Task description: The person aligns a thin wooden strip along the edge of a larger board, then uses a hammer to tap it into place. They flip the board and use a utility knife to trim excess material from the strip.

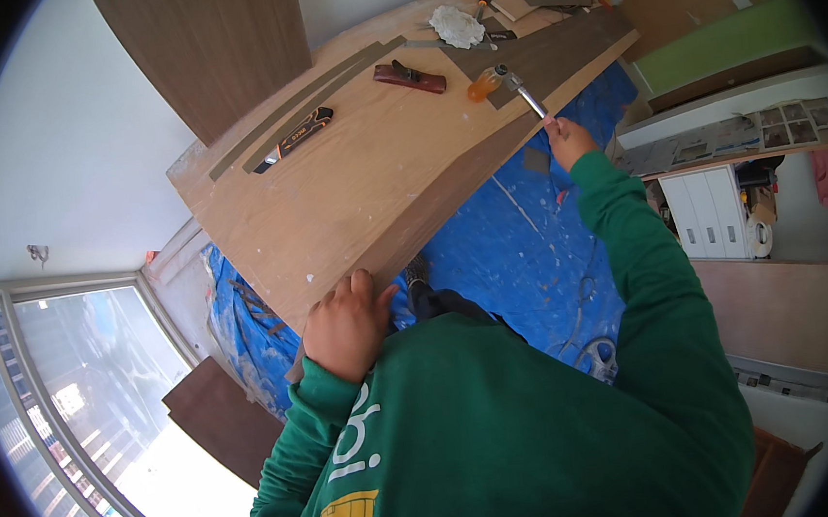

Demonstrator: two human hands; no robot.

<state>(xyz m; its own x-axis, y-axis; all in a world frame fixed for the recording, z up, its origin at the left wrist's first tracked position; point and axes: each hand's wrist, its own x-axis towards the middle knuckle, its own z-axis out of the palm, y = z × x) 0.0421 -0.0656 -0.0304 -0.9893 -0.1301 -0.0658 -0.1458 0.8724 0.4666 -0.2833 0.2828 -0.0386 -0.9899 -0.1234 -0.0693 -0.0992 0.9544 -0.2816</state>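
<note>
A long plywood board (369,179) lies across the view, with a dark brown veneer strip (457,192) along its near edge. My left hand (344,324) presses on that edge at the board's near end, fingers curled over the strip. My right hand (567,139) is stretched out along the same edge and grips the metal end of a tool (523,94) with an orange handle (484,85) that rests on the board. Both arms are in green sleeves.
On the board lie a black-and-orange utility knife (297,136), a dark red hand plane (409,77), thin veneer strips (309,97), a crumpled white rag (457,26) and wood offcuts (530,1). Blue tarp (529,240) covers the floor. White cabinets (717,215) stand right; windows (66,403) left.
</note>
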